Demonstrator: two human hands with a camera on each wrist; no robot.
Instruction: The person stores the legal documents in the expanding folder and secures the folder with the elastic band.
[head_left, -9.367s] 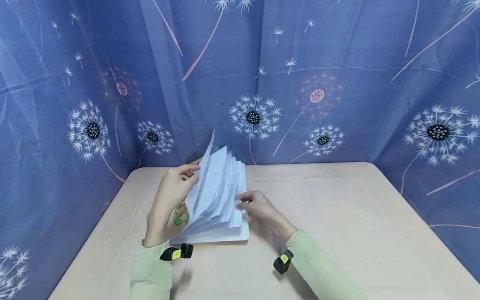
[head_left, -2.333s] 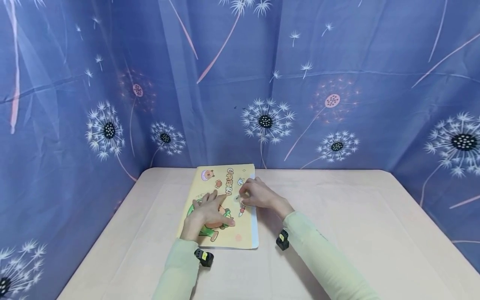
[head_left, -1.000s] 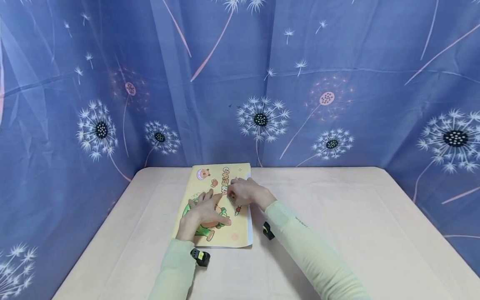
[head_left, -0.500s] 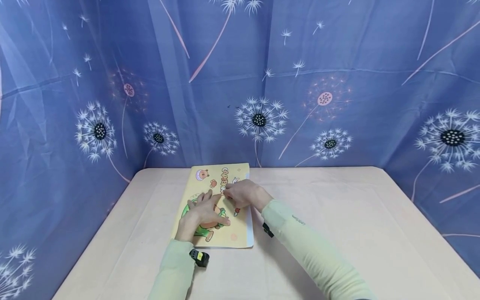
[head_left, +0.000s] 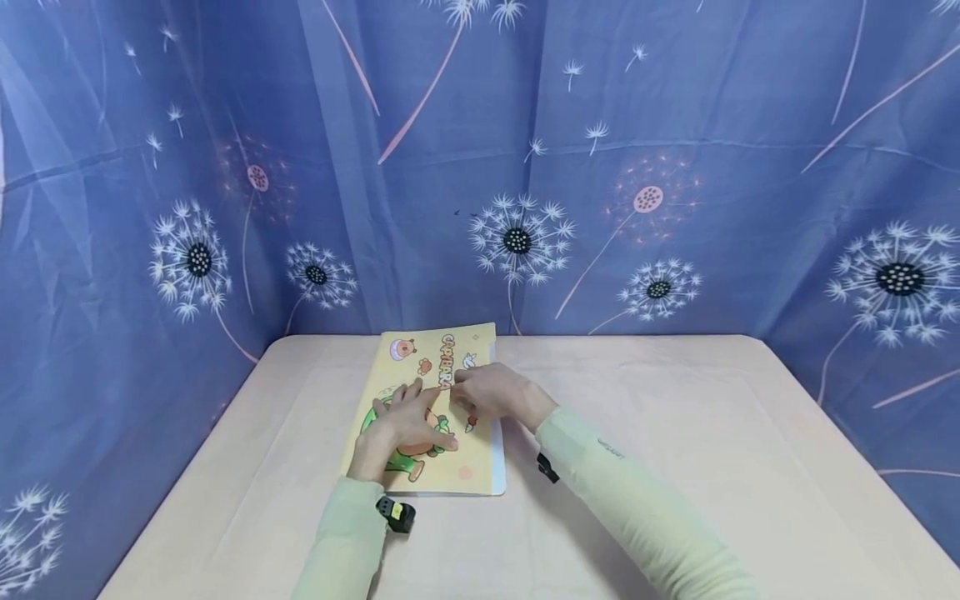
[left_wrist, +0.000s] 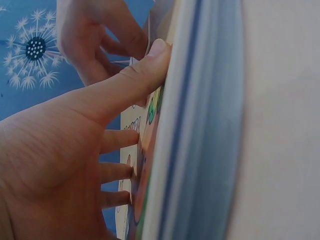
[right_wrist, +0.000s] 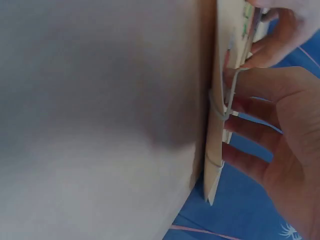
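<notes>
A yellow folder (head_left: 476, 454) with a cartoon capybara cover lies closed on the table, its pale inner edge showing at the right. My left hand (head_left: 405, 421) rests spread on the cover over the capybara picture. In the left wrist view, the left thumb (left_wrist: 135, 75) presses near the folder's layered edge. My right hand (head_left: 495, 393) is at the right part of the cover with curled fingers. A thin pale cord (right_wrist: 232, 95) loops round the folder's edge and runs up to the right fingertips, which pinch it. The end of the cord is hidden by the fingers.
The folder stands on a light table (head_left: 645, 433) with its back edge near a blue dandelion-print curtain (head_left: 420, 208). Black wrist cameras (head_left: 396, 514) sit on both green sleeves.
Earlier the folder was open with its white sheets fanned between both hands; now its cover is down. The left hand has since stayed on the cover, while the right shifts slightly about the cord.
</notes>
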